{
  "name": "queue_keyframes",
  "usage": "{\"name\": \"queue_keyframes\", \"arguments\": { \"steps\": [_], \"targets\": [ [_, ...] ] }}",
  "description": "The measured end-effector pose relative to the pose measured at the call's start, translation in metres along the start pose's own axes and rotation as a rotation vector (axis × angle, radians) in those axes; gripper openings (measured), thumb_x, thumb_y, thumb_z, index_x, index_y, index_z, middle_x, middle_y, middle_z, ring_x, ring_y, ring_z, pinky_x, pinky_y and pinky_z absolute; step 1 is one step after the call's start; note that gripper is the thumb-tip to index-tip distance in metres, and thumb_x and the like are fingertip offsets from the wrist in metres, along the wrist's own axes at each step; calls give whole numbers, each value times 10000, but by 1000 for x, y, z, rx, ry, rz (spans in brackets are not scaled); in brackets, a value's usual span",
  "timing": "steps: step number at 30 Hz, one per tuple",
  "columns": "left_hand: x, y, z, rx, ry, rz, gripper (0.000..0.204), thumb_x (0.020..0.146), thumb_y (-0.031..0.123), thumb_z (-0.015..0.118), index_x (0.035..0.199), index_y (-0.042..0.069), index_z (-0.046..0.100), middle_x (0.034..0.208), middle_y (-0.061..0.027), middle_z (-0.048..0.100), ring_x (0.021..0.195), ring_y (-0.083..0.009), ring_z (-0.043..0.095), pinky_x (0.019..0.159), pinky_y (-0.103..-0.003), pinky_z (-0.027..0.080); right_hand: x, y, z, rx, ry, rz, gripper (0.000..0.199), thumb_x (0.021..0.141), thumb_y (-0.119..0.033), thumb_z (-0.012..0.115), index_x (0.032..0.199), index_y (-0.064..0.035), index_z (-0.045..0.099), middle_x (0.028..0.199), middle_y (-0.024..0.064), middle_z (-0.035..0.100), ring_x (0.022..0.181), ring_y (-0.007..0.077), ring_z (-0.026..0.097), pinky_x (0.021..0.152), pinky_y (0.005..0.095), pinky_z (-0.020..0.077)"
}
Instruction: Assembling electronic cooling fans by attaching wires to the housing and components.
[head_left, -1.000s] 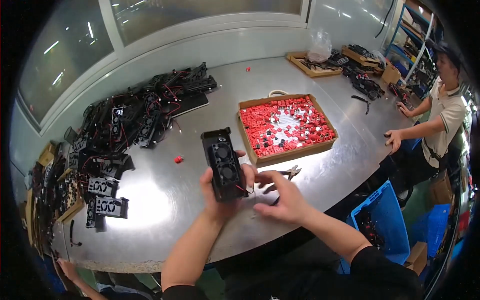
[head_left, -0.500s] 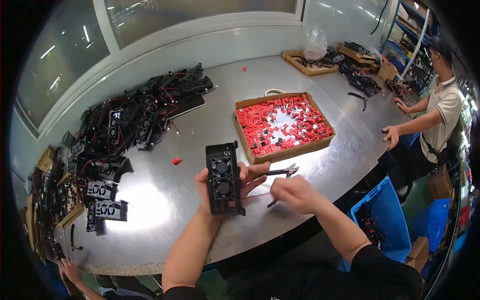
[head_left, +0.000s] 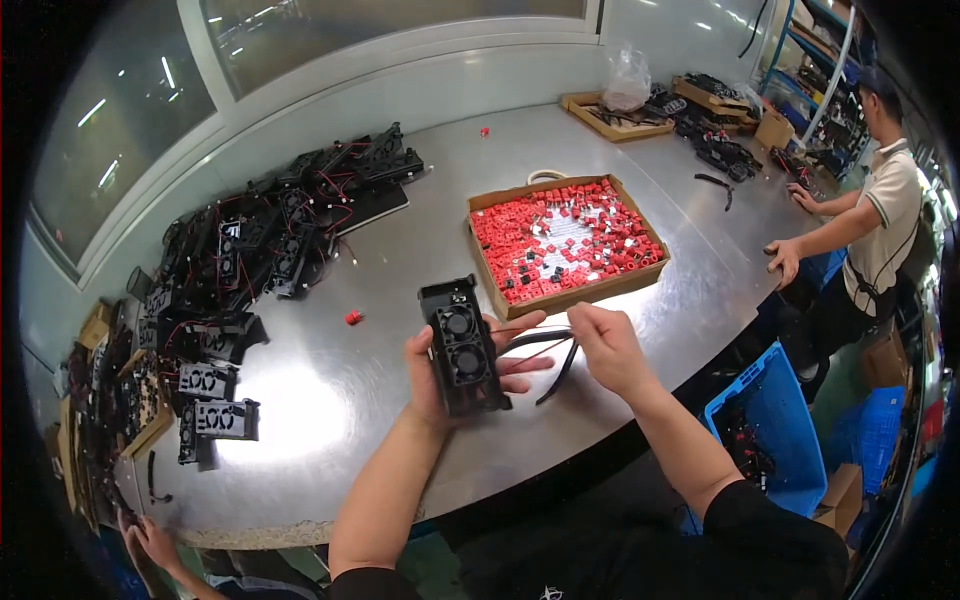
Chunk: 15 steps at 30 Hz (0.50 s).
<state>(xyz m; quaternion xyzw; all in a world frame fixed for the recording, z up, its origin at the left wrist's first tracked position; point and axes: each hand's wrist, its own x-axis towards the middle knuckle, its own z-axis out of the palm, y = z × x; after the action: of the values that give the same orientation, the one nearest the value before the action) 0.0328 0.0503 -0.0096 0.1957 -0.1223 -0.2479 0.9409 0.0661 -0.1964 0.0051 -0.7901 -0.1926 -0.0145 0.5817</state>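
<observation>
My left hand (head_left: pixel 440 372) grips a black dual-fan module (head_left: pixel 461 346), held upright above the steel table (head_left: pixel 400 260). A thin red and black wire runs from the module toward my right hand (head_left: pixel 610 345), which pinches its end just right of the module. Dark pliers (head_left: pixel 555 355) lie on the table under and between my hands. A cardboard tray (head_left: pixel 487 208) of several small red parts (head_left: pixel 580 240) sits just beyond my right hand.
A heap of black fan modules with wires (head_left: pixel 270 240) covers the table's left. A single red part (head_left: pixel 352 318) lies loose. Another person (head_left: pixel 870 230) stands at the right edge. A blue crate (head_left: pixel 770 430) sits by the table. More boxes (head_left: pixel 620 110) stand far back.
The fan module has risen and tilted slightly in my left hand. My right hand lifted off the pliers and now pinches the wire farther right.
</observation>
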Motion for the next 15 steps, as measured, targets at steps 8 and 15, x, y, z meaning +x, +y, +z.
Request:
{"name": "queue_keyframes", "arguments": {
  "steps": [8,15],
  "targets": [
    [-2,1,-3,235,69,-106,886,888,691,594,1500,61,480,1532,-471,430,629,-257,741,605,-295,596,15,-22,-11,-124,136,-323,357,1051,-80,665,737,16,524,593,41,462,567,93,396,519,321,323],
    [-2,-7,-12,42,-320,-415,1256,799,649,815,1716,97,159,1436,-460,534,584,-237,676,506,-294,522,43,-35,-10,-200,-44,-309,317,1004,-237,738,766,-37,677,650,129,632,561,190,630,548,367,477]
  ]
}}
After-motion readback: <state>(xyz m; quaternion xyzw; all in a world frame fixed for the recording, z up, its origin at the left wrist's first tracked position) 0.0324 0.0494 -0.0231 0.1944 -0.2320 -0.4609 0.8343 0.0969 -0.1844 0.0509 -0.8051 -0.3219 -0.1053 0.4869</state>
